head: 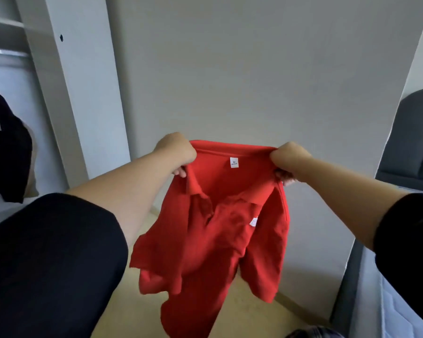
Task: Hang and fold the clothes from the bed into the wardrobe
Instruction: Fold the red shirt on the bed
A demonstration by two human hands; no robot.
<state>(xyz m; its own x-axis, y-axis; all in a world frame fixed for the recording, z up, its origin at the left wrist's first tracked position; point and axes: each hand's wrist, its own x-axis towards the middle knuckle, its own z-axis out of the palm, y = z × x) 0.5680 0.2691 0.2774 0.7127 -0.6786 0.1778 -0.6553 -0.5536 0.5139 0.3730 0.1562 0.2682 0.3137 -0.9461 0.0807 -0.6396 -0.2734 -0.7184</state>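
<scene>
At about nine o'clock stood the open wardrobe, its rail crossing near ten o'clock, with a dark garment hanging at its edge. Moving right, the left hand was clenched on one shoulder of the red polo shirt, fingers curled under the cloth beside the collar. The shirt hung in the air from the centre down toward six o'clock. Its collar was uppermost with the white neck label facing the camera, and its sleeves and hem drooped crumpled, clear of the floor. The right hand was closed on the opposite shoulder in the same way, so the neckline was stretched taut between the two fists. At three o'clock sat a grey chair, and near four o'clock the edge of the bed showed.

The step in hand was, I judged, spreading the shirt to square it up before hanging or folding; no hanger was in view. The next move would call for keeping the shoulders level. After that, the person could either turn toward nine o'clock to fetch a hanger and feed it through the neck, or lay the shirt flat to fold.
</scene>
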